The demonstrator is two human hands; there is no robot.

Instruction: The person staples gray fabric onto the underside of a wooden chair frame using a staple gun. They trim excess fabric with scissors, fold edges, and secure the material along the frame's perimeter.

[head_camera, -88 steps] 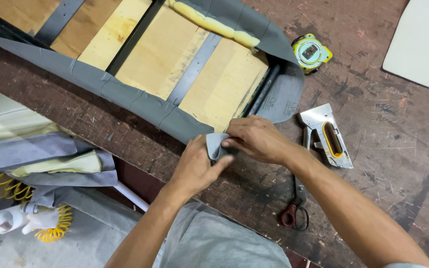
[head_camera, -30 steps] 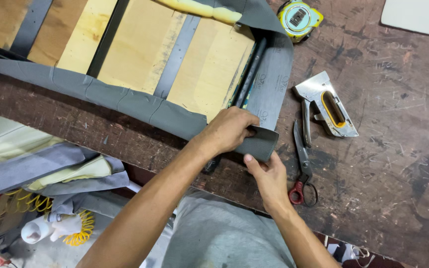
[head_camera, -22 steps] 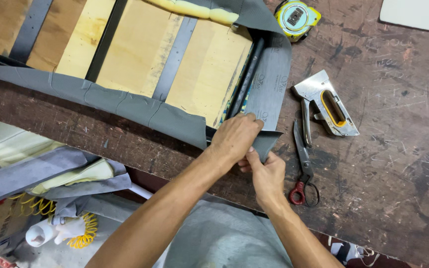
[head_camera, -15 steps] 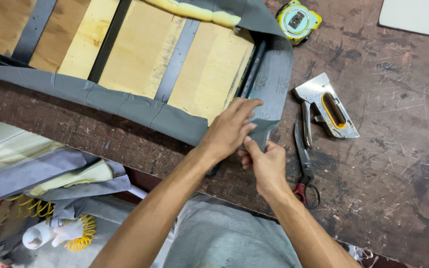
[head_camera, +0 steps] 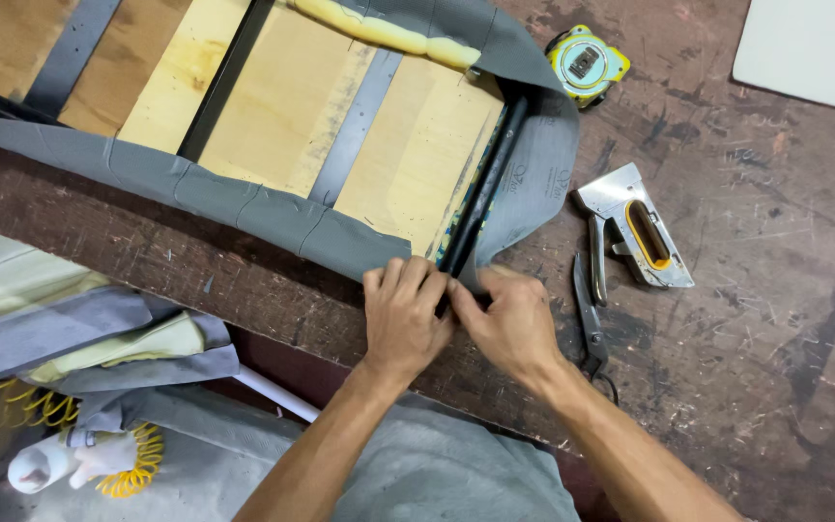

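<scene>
Left hand (head_camera: 403, 314) and right hand (head_camera: 509, 321) pinching grey fabric (head_camera: 533, 184) at panel corner (head_camera: 451, 256); scissors (head_camera: 591, 309), staple gun (head_camera: 635, 227) just right of grip.

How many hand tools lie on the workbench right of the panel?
3: a tape measure by the panel's top corner, a staple gun mid-bench, and scissors beside the right hand, handles partly hidden.

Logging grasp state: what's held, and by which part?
Both hands, left hand and right hand, pinch the grey fabric at its corner by the seat frame's near end.
</scene>
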